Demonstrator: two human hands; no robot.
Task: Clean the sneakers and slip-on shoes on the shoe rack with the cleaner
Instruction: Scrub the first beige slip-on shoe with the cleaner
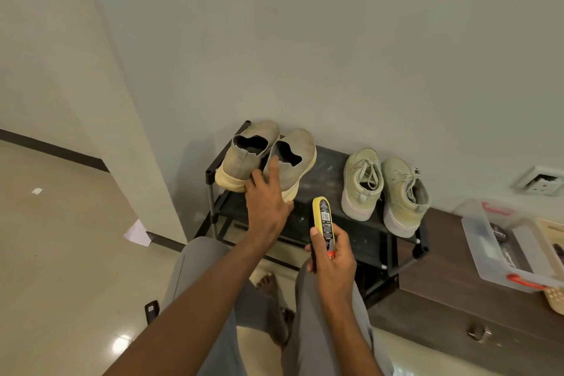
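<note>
I see my left hand (266, 195) stretched forward, fingers spread flat on the heel of the nearer slip-on shoe (291, 162), gripping nothing. My right hand (331, 256) is wrapped around the cleaner (324, 223), held upright before the shoe rack (323, 174). I count two slip-on shoes at the rack's left end and two sneakers (386, 189) at its right end, heels at the front edge. Bare shelf lies between the pairs.
</note>
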